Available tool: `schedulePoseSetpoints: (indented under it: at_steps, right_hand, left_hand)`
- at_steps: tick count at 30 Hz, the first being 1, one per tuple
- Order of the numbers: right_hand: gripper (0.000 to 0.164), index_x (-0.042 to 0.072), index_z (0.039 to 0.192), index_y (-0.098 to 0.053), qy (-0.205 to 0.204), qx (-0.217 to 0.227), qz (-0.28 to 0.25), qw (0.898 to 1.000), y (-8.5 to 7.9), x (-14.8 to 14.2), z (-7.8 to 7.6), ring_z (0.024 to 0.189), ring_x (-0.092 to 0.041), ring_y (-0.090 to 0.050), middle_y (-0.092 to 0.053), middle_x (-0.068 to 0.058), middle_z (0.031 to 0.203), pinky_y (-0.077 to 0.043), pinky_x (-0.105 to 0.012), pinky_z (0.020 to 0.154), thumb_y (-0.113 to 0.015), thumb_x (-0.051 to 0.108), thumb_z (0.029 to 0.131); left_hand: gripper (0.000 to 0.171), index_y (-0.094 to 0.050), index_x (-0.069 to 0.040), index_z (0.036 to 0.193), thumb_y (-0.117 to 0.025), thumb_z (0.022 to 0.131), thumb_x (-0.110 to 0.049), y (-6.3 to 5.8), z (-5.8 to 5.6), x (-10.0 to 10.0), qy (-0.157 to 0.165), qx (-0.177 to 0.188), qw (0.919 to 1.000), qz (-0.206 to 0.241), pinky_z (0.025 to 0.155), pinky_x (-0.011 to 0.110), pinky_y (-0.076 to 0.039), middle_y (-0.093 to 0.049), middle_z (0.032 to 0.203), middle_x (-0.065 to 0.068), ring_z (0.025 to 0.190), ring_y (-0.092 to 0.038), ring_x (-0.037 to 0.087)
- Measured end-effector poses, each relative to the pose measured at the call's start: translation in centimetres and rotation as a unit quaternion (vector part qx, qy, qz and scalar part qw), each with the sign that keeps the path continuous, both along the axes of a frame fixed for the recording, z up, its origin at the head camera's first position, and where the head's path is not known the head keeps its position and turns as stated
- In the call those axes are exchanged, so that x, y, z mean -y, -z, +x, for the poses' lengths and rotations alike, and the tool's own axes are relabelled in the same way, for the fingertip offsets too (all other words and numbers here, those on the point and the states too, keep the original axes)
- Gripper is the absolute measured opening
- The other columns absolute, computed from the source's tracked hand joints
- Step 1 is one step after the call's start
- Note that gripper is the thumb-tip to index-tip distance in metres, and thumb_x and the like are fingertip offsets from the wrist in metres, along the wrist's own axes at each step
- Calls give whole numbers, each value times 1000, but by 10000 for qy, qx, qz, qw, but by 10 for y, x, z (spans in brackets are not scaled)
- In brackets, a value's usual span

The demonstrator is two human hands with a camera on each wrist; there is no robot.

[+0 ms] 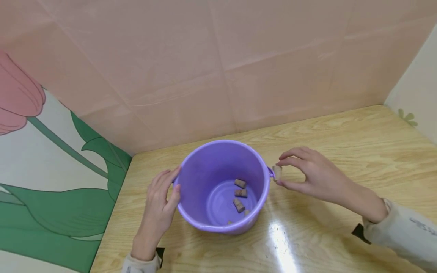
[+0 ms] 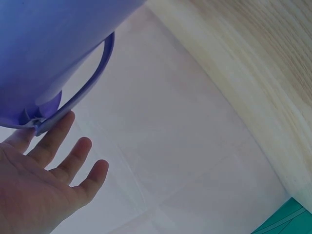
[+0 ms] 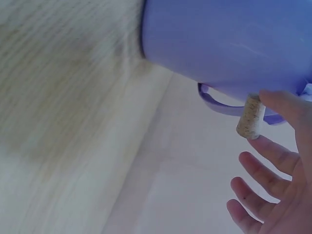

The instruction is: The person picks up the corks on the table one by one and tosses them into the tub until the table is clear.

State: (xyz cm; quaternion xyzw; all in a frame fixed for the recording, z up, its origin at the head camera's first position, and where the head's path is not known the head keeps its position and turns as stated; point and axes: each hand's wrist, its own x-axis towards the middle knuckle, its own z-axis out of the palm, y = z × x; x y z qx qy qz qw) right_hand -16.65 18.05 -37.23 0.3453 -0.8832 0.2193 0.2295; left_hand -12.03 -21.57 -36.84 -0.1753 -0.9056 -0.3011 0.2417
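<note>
A purple bucket (image 1: 224, 229) stands on the wooden table with its mouth tipped toward the head camera. Several brown corks (image 1: 240, 183) lie loose on its floor. My left hand (image 1: 158, 203) holds the bucket's rim on the left, thumb over the edge and fingers outside, close to the handle (image 2: 90, 87). Between the thumb and index finger of my right hand (image 1: 315, 176) a cork (image 3: 251, 117) is pinched by its two ends. That cork is outside the bucket, just right of the rim, and overlaps the handle's mount in the head view. The other right fingers are spread.
The wood-grain table (image 1: 341, 151) reaches back to a pinkish covered wall (image 1: 177, 76). A panel with a painted tulip (image 1: 20, 94) and green leaves borders the left side. A pale wall (image 1: 420, 83) rises at the right edge.
</note>
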Motion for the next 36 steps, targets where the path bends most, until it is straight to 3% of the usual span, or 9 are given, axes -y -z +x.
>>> schedulePoseSetpoints:
  at_steps: [6,9,12,16,22,29,36]
  right_hand:
    - [42,8,103,-73,72,-278,-274,9992,-10,3,-2,104,-28,-64,-70,-7,109,-52,-49,88,-86,28,69]
    - [43,6,105,-73,104,-392,-424,9983,-17,3,-1,106,-30,-63,-70,-9,111,-51,-49,90,-85,29,71]
    - [47,3,106,-72,180,-637,-547,9963,-26,3,0,105,-32,-63,-69,-12,112,-49,-50,90,-74,44,83]
    - [65,2,107,-72,203,-898,-775,9927,-37,6,2,105,-32,-63,-69,-13,112,-47,-48,91,-49,62,95]
    - [61,6,108,-73,-134,-1059,-1054,9887,-41,15,5,107,-29,-62,-69,-11,114,-45,-38,92,-48,61,96]
    - [57,5,111,-71,-638,-1089,-1046,9865,-45,30,11,110,-30,-61,-68,-12,116,-32,-15,111,-50,56,97]
    - [48,10,112,-72,-720,-801,-763,9913,-39,40,15,115,-28,-60,-67,-9,120,-44,-40,102,-61,53,93]
  left_hand:
    - [46,-58,-12,140,-52,95,-17,1,0,0,-50,-4,10000,1,106,63,-33,-66,132,11,130,-50,36]
    - [46,-58,-13,140,-53,94,-16,0,0,-1,-41,-50,10000,10,105,63,-33,-66,131,11,129,-51,36]
    - [46,-58,-13,140,-53,94,-16,1,0,-1,-11,-82,10000,19,104,64,-33,-66,132,11,128,-52,38]
    - [46,-57,-12,140,-53,94,-16,1,0,-1,-19,-41,10000,26,105,65,-33,-65,133,12,129,-51,39]
    - [46,-57,-13,140,-53,95,-16,0,1,-1,-58,17,10000,4,107,63,-32,-65,133,12,130,-51,36]
    - [46,-57,-13,141,-52,95,-16,0,0,0,-25,16,10000,6,107,64,-32,-65,134,12,130,-50,38]
    - [46,-57,-12,140,-52,94,-16,0,0,0,-41,45,10000,-17,107,63,-32,-64,134,13,130,-51,39]
